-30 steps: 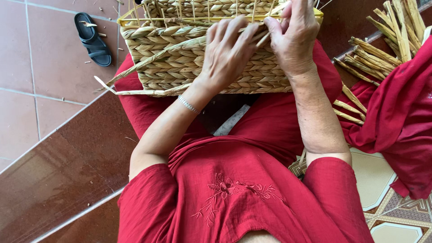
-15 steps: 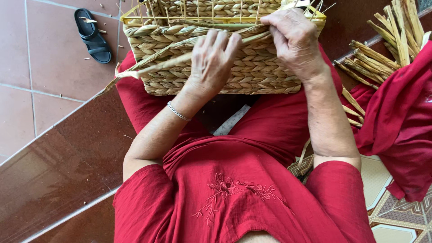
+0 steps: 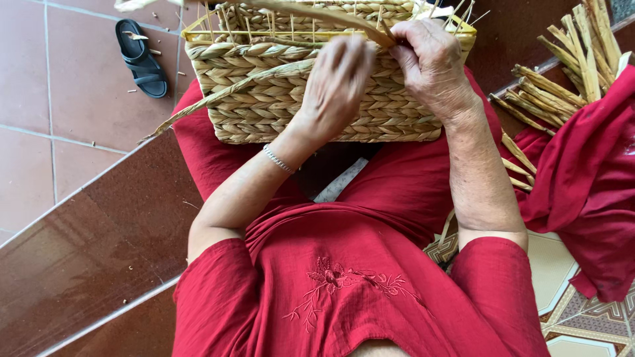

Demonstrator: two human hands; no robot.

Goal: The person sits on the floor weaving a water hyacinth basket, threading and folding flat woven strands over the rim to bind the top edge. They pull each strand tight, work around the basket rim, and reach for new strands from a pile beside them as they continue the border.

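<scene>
Woven basket (image 3: 278, 99) rim hides behind left hand (image 3: 337, 86), right hand (image 3: 433, 63).

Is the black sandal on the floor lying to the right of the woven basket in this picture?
No, the black sandal lies on the tiled floor to the left of the woven basket on the person's lap.

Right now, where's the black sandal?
In the head view, the black sandal lies upper left on the tiled floor, just left of the basket.
</scene>
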